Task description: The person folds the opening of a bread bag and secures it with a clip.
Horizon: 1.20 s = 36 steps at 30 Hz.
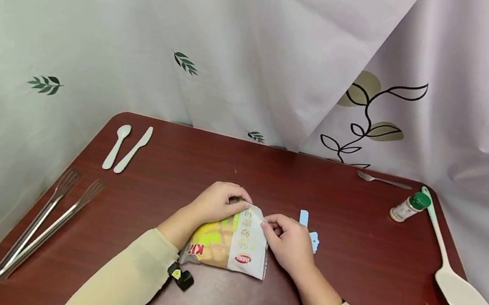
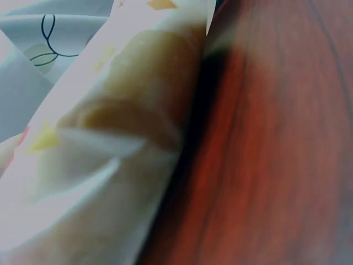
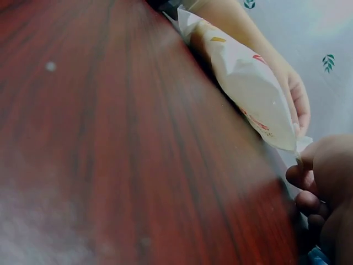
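Note:
A snack bag (image 1: 250, 245), white with a clear yellow-brown window, lies in front of me on the table, its printing turned sideways. My left hand (image 1: 216, 203) lies over the far side of the bag, thumb and fingers pinching its edge near the upper right corner. Just across that corner, my right hand (image 1: 290, 241) pinches the edge between thumb and forefinger. The right wrist view shows this pinch of the right hand (image 3: 333, 176) at the tip of the bag (image 3: 253, 94). In the left wrist view the bag (image 2: 105, 182) fills the left side, blurred.
A light blue item (image 1: 304, 217) lies partly hidden behind my right hand. At left are a white spoon (image 1: 116, 147), a white knife (image 1: 133, 150) and metal tongs (image 1: 37, 228). At right lie a fork (image 1: 382, 181), a green-capped shaker (image 1: 410, 207) and a cream spatula (image 1: 464, 292).

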### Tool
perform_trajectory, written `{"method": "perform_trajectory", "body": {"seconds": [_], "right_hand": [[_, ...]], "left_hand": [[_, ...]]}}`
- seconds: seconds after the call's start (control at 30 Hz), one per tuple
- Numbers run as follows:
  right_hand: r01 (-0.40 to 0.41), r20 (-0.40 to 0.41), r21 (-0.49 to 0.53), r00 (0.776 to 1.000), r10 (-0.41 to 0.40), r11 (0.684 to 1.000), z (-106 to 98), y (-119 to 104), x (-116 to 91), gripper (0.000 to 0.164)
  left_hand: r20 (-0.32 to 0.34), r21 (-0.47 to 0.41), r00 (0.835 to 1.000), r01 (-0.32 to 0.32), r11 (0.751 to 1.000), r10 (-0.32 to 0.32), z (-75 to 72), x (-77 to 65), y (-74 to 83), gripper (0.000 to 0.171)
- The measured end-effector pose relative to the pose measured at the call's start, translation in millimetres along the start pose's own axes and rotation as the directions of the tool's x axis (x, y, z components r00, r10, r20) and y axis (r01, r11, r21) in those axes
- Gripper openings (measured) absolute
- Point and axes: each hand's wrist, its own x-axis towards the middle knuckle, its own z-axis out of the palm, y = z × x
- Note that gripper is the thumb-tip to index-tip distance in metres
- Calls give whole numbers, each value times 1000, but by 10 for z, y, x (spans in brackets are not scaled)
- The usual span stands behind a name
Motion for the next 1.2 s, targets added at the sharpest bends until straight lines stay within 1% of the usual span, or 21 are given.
{"method": "perform_trajectory", "body": {"seconds": [0.07,0.13,0.27,0.43,0.53,0.7,0.9,1.03,1.2], "right_hand": [[-3,8,4,1000,3,1000,-2,6,-6,8],[-7,16,5,1000,7,1000,-5,8,-6,9],[-9,16,4,1000,9,1000,-6,4,0,8],[-30,20,5,999,29,1000,-14,-15,12,5],[-43,31,2,999,43,999,-23,-25,16,7],[-43,30,12,999,43,999,-28,-32,18,3],[5,-7,43,1000,-5,999,-27,-3,19,10],[42,-14,52,999,-41,998,-29,8,14,13],[93,-17,57,996,-93,994,-24,27,4,17]], "left_hand": [[-7,-55,1000,29,998,-30,23,-8,-14,9],[-18,-93,998,52,994,-54,37,-19,-26,10],[-27,-116,997,67,991,-70,48,-33,-39,10],[-35,-107,996,82,991,-86,49,-44,-47,9],[-43,-110,995,81,991,-86,58,-43,-45,9],[-64,-106,994,77,991,-84,77,-37,-41,9],[-81,-68,993,82,994,-88,94,-19,-20,9],[-68,-61,993,95,994,-99,95,-19,-3,9],[-53,-39,994,92,995,-94,90,-26,6,8]]}}
